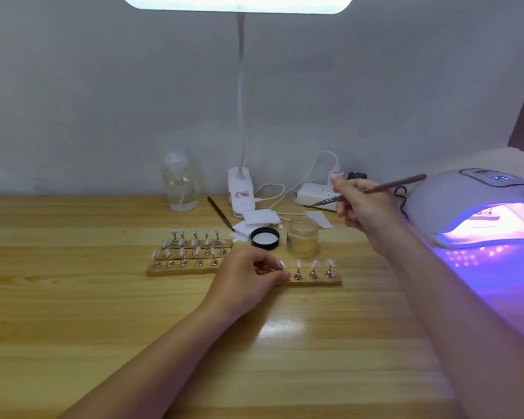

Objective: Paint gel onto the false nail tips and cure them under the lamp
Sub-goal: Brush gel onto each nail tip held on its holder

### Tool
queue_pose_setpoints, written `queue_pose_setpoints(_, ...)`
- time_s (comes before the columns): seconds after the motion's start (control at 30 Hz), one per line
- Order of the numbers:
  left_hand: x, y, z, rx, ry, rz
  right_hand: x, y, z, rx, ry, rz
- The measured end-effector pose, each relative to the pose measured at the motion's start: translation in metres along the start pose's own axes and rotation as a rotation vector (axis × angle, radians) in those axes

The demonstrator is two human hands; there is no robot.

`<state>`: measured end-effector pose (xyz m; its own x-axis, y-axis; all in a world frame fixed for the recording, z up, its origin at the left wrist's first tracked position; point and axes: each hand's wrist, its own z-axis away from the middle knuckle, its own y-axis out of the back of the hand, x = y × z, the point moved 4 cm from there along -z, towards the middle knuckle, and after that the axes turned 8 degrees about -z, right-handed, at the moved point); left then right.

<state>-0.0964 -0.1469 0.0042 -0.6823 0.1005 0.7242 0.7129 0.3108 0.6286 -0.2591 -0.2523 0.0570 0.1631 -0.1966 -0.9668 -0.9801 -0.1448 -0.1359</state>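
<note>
My left hand pinches the left end of a wooden strip that carries false nail tips on small metal stands. My right hand holds a thin brush above the table, its tip pointing left over the open gel jar. The jar's black lid lies beside it. The white curing lamp glows purple at the right. Three more strips of nail tips lie to the left.
A clear bottle stands at the back. A white desk lamp base, cables, a power strip, white pads and a dark tool sit behind the strips on the wooden table.
</note>
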Motion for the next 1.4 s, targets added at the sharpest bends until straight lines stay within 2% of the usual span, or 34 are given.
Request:
queue_pose_setpoints(0.1, -0.001, 0.001, 0.001, 0.008, -0.003, 0.011, 0.001, -0.009, -0.005, -0.044, 0.042, 0.235)
queue_pose_setpoints(0.3, -0.004, 0.000, -0.001, -0.014, 0.040, 0.063, -0.007, -0.021, -0.012, -0.030, 0.211, 0.716)
queue_pose_setpoints(0.53, -0.003, -0.001, 0.002, -0.016, -0.015, 0.017, 0.006, -0.034, -0.012, -0.158, 0.169, 0.913)
queue_pose_setpoints(0.63, -0.003, -0.001, 0.002, -0.022, -0.041, -0.028, 0.007, -0.032, -0.010, -0.128, 0.164, 0.870)
queue_pose_setpoints(0.77, -0.005, 0.002, 0.002, -0.015, -0.034, -0.025, 0.000, -0.015, -0.011, 0.040, 0.152, 0.652)
queue_pose_setpoints(0.9, -0.007, 0.006, 0.002, 0.021, -0.002, -0.007, 0.006, 0.003, -0.012, 0.207, 0.058, 0.388)
queue_pose_setpoints(1.03, -0.005, 0.006, 0.003, 0.022, -0.011, -0.011, 0.015, 0.012, -0.013, 0.302, -0.083, 0.182)
queue_pose_setpoints(1.4, -0.005, 0.006, 0.003, 0.050, -0.029, 0.052, 0.028, 0.017, -0.014, 0.346, -0.178, 0.130)
